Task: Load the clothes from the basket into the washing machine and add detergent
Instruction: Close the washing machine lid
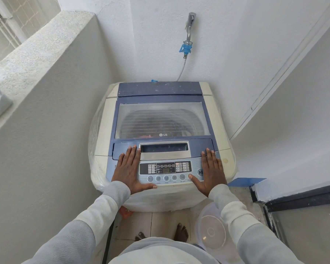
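Narrow white-plastered alcove. A low parapet wall [46, 40] runs along the left of the frame. Pale floor tiles [160, 221] at bottom centre, our bare feet on them. Upper centre: a wall tap [189, 25] with a blue coupling feeds a hose [181, 70] that drops behind the washing machine [103, 130], which fills the centre.

Its lid [162, 119] is down. Through the window we make out dark and reddish shapes, probably clothes [147, 135], though glare and dust keep us from being sure.

Left hand [129, 169] lies flat, fingers straight and together, over the left end of the control panel [170, 169] and the lid edge. Right hand [211, 171] mirrors it at the right end, thumb out near the buttons. Neither holds anything. We read the flat, symmetrical placement as pressing the lid shut, or bracing before choosing a programme.

The clear plastic basket [211, 231] sits on the floor, lower right, and looks empty, so loading seems done. No detergent container in view.
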